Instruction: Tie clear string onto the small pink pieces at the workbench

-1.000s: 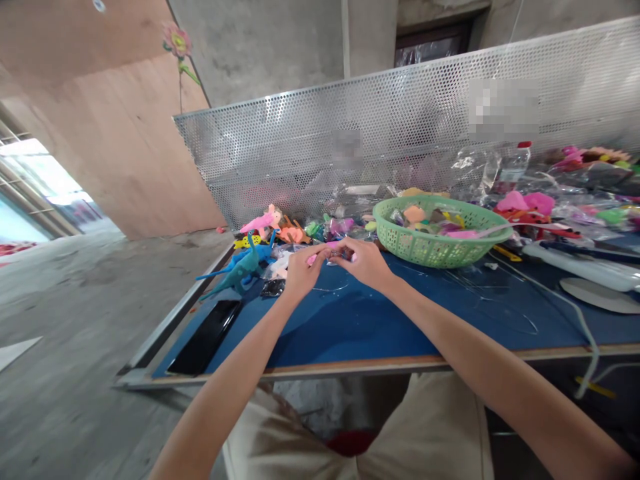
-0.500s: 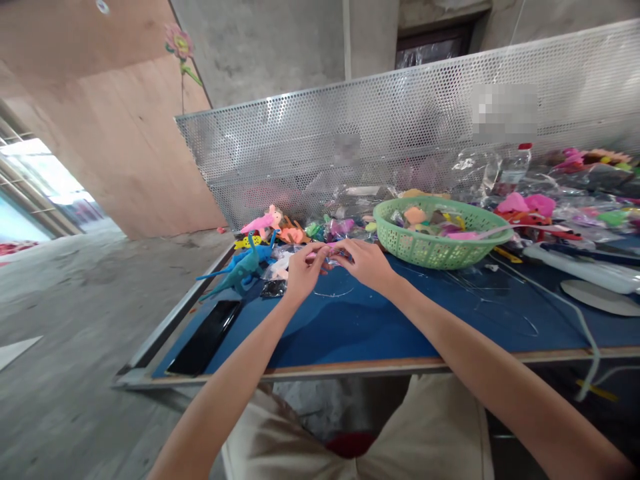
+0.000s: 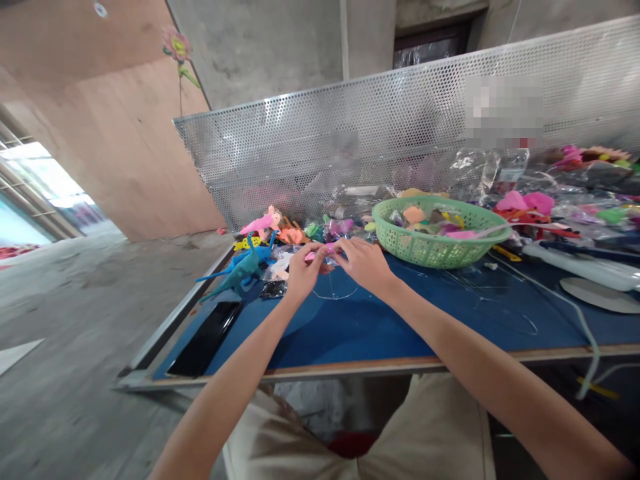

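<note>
Pink, elongated piece [image 3: 329, 249] pinched between bare fingers [image 3: 346, 251].

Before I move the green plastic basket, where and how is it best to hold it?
Probably grip the rim of the green plastic basket at its left and right ends, from above: it is wide, upright and flares toward the top. At the right end, mind the pale pink strip lying across the rim.

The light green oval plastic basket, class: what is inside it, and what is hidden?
The basket holds a peach-coloured piece, narrow yellow pieces and a bright pink piece, among others. The near wall and contents hide its floor.
</note>
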`<state>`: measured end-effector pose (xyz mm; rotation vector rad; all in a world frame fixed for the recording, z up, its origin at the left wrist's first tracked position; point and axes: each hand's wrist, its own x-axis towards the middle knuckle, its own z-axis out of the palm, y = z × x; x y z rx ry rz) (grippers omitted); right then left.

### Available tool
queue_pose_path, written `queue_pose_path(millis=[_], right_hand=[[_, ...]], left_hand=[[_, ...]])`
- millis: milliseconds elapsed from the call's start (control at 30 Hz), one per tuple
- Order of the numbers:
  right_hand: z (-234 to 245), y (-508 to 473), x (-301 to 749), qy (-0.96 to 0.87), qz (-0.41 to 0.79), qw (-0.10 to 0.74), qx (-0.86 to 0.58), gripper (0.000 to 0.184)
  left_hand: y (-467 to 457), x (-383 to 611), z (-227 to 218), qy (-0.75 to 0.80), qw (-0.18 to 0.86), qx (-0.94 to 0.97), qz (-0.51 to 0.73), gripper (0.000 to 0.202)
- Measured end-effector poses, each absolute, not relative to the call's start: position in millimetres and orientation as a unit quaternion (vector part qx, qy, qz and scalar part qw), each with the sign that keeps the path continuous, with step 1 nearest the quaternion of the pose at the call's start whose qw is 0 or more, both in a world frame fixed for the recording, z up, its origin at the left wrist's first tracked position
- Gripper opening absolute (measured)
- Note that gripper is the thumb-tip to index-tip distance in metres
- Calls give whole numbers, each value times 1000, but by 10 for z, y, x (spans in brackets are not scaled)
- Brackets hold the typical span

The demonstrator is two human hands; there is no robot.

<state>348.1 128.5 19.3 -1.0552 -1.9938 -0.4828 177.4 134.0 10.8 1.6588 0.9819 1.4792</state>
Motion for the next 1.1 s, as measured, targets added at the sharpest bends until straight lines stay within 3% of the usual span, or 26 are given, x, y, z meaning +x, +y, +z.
queue_pose_path(millis=[233,367,567,700,800,967,1100], right_hand=[[234,1288,3523,-793,37,451,-408,12],[243,1349,3564,-783,225,457,-356,26],[210,1439,3597,-722,477,420,-272,34],[172,1488,3617,-665,590,394,-232,54],[155,1508,3617,-667,585,407,-214,65],[163,1462,3588,-734,442,460,-232,33],[159,1428,3562,-747,382,479,-258,25]], left_hand=[[1376,1738,118,375,313,660,571,38],[1385,1735,127,368,330,662,563,38],[1373,1729,145,347,335,673,560,35],[1377,1718,161,342,325,680,561,35],[1380,1711,164,343,314,678,569,34],[1372,1699,157,344,276,696,567,32],[1351,1696,164,356,204,722,557,31]])
